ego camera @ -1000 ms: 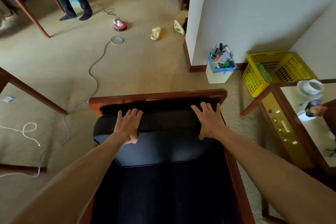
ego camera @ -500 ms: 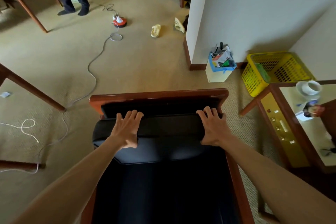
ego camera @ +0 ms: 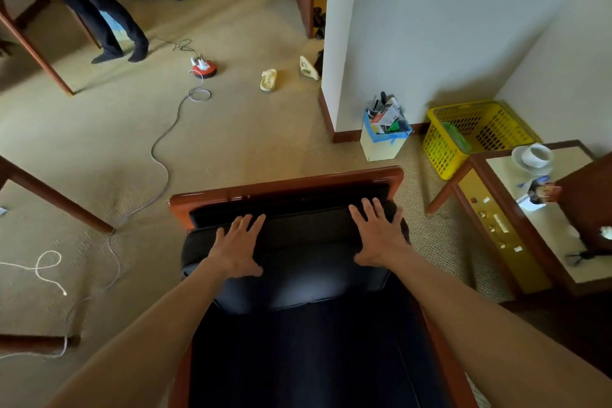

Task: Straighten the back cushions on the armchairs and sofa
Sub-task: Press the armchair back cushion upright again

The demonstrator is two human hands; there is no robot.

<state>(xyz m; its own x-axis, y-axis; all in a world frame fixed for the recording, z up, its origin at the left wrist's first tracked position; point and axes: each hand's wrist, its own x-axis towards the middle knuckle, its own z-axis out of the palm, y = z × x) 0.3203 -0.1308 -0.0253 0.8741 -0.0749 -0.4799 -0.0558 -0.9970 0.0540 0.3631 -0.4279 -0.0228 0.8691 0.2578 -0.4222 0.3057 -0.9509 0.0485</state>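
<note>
Armchair [ego camera: 298, 182] front cut off at bottom edge — bystander [ego camera: 96, 10] cropped above waist.

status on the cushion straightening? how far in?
Done: cannot tell; only one armchair is in view, and no finished cushions show.
In hand: left hand and right hand lie flat, fingers spread, on the top edge of its black back cushion, which sits against the wooden backrest.
Left: the other armchairs and the sofa, none in view.
</note>
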